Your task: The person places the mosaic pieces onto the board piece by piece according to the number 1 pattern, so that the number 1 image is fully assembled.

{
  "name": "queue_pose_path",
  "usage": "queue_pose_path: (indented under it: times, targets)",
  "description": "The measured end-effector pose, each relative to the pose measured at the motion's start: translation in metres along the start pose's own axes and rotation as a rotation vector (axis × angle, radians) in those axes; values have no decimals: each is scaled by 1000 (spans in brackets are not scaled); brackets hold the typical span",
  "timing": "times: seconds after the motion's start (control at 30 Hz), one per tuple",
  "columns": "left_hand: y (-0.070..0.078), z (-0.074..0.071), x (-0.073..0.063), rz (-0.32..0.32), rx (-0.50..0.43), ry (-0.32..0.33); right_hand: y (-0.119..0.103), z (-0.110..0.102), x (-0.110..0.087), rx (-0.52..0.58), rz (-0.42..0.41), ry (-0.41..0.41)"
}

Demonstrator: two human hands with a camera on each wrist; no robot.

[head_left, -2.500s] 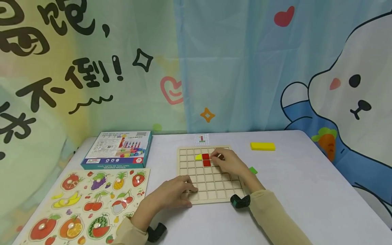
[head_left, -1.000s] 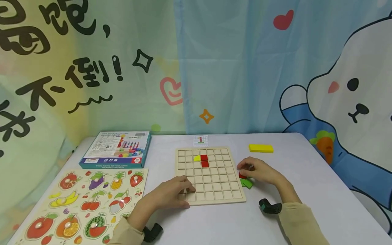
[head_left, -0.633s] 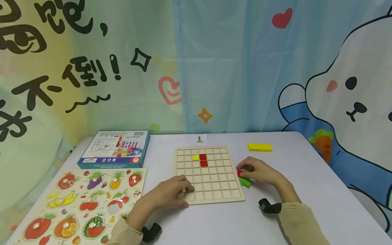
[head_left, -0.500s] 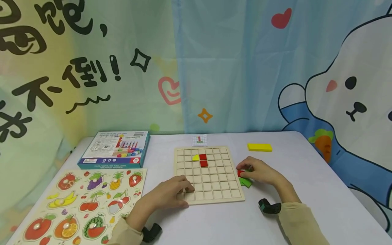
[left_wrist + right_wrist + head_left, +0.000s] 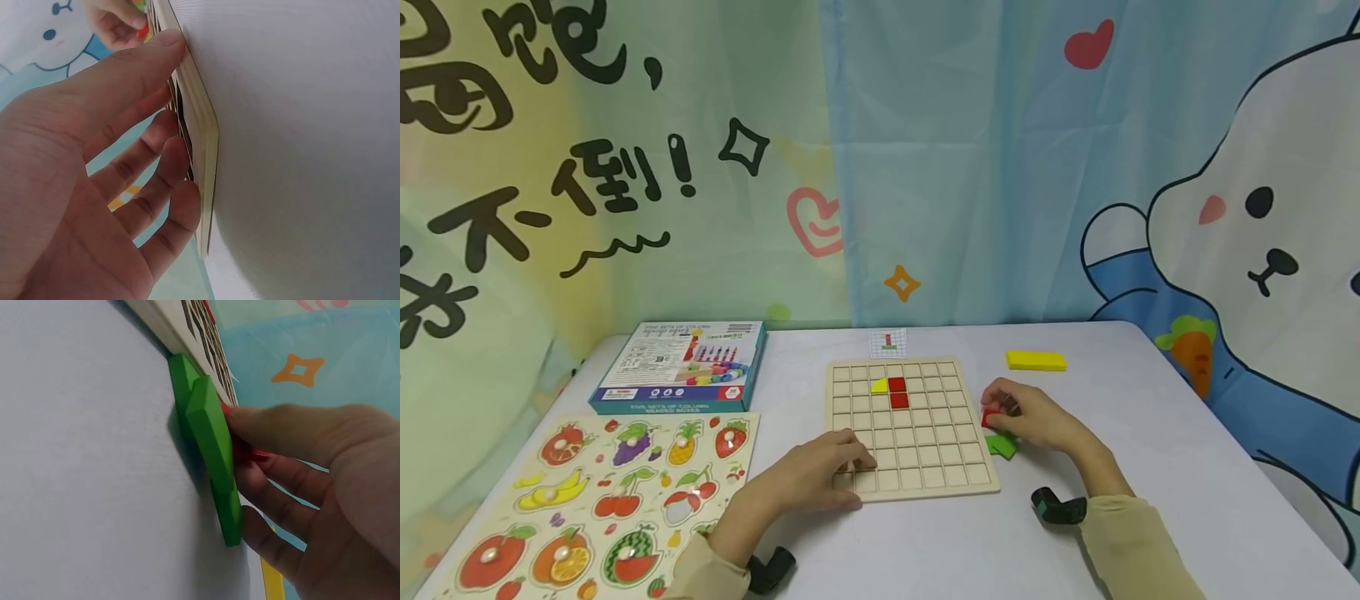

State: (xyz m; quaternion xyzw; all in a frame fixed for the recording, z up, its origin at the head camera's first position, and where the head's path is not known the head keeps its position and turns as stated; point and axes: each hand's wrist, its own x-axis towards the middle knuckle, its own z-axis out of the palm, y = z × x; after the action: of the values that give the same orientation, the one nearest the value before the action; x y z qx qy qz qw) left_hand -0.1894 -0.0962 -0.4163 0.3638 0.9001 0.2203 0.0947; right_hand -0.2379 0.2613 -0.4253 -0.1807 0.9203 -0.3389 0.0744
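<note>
A pale wooden grid board lies on the table, with a yellow piece and two red square pieces set in its upper cells. My left hand rests at the board's near left corner. In the left wrist view, its thumb touches the side edge and the other fingertips are on the top face, loosely bent. Off the board's right side, my right hand pinches a small red block between thumb and fingers. Green blocks lie right under that block, one leaning on another beside the board edge.
A small printed pattern card lies behind the board. Farther right is a long yellow bar. To the left are a flat cardboard box and a fruit-picture knob puzzle. A printed curtain hangs behind the table.
My right hand has moved from the board's upper cells to the blocks on the right, taken hold of a red block and shifted slightly up with it. The left hand stays in place.
</note>
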Motion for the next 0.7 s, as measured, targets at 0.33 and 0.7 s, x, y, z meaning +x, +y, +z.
queue_pose_path:
  times: [0.33, 0.7]
  targets:
    - [-1, 0, 0, 13, -1, 5, -5, 1, 5, -11, -5, 82]
    - [0, 0, 0, 9, 4, 3, -17, 8, 11, 62, -21, 108]
